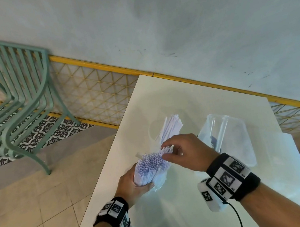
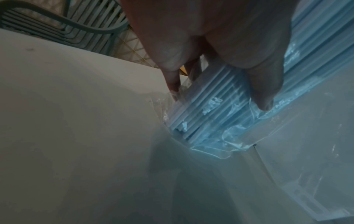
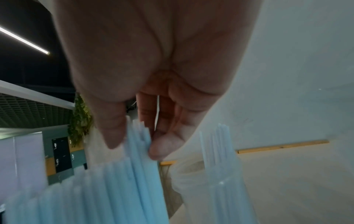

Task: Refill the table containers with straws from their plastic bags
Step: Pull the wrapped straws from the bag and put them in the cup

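Observation:
A bundle of white straws (image 1: 150, 167) in its clear plastic bag (image 2: 214, 141) stands tilted over the white table (image 1: 181, 97). My left hand (image 1: 135, 182) grips the bundle's lower part, fingers curled round it (image 2: 218, 97). My right hand (image 1: 167, 152) is at the bundle's open top and pinches a few straws (image 3: 139, 136) between thumb and fingers (image 3: 137, 145). To the right stands a clear container (image 1: 226, 132) holding only a few straws (image 3: 216, 151). Another bunch of straws (image 1: 172, 127) sticks up behind my right hand; what holds it is unclear.
A large clear plastic bag (image 1: 286, 171) lies on the table's right side. A green metal chair (image 1: 21, 111) stands to the left on the floor. A yellow mesh railing (image 1: 100, 93) runs behind the table. The table's left edge (image 1: 103, 172) is close to my left hand.

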Tool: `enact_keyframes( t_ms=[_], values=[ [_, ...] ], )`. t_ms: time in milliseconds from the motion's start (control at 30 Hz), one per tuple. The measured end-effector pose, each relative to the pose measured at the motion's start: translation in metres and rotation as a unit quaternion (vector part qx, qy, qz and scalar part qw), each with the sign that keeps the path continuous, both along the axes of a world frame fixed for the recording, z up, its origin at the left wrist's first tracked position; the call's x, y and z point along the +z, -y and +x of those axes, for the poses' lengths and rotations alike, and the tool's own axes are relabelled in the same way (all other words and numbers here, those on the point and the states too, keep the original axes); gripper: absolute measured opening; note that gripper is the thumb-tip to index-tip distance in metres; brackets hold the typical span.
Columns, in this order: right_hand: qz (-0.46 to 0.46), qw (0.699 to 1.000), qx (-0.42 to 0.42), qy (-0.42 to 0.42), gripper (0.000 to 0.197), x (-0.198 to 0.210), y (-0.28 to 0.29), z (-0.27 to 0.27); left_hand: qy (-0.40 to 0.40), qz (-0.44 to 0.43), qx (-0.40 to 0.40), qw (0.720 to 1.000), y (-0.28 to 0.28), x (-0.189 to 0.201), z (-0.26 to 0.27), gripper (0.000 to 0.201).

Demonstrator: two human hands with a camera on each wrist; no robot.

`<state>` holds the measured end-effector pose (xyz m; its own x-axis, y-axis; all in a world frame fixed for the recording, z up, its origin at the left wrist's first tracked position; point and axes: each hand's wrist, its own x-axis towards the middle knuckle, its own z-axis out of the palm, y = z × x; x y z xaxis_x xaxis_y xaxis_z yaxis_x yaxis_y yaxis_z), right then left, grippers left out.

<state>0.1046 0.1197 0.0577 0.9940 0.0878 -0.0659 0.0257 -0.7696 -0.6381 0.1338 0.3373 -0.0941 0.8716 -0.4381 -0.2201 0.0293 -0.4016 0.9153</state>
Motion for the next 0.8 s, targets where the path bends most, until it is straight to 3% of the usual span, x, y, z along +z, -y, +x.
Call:
enact_keyframes(
  t_ms=[133, 200, 300, 433, 533, 633, 800],
  values=[
    [0.058, 0.995, -0.024, 0.074, 0.017, 0.005, -0.003, 0.0, -0.003, 0.006, 0.009, 1.0, 0.0, -0.001, -0.001, 0.049],
    [0.095, 0.992, -0.038, 0.072, 0.03, 0.001, -0.004, -0.003, -0.001, 0.001, 0.009, 1.0, 0.0, -0.001, -0.001, 0.051],
    [0.062, 0.996, -0.046, 0.04, 0.049, -0.019, -0.005, -0.006, 0.002, -0.002, 0.0, 1.0, 0.0, 0.0, -0.001, 0.053],
    [0.089, 0.987, -0.065, 0.117, 0.022, -0.034, -0.008, -0.005, -0.007, -0.008, 0.004, 1.0, 0.0, -0.002, -0.001, 0.053],
    [0.124, 0.979, -0.064, 0.152, 0.016, -0.034, -0.008, -0.004, -0.01, -0.01, 0.008, 1.0, 0.0, -0.004, 0.0, 0.053],
    [0.158, 0.978, -0.087, 0.107, 0.035, -0.039, -0.009, -0.005, -0.004, -0.009, 0.006, 1.0, 0.0, -0.005, 0.0, 0.055],
    [0.165, 0.974, -0.137, 0.076, 0.027, -0.048, -0.021, -0.003, -0.001, -0.007, 0.004, 1.0, 0.0, -0.004, 0.0, 0.053]
  ],
)
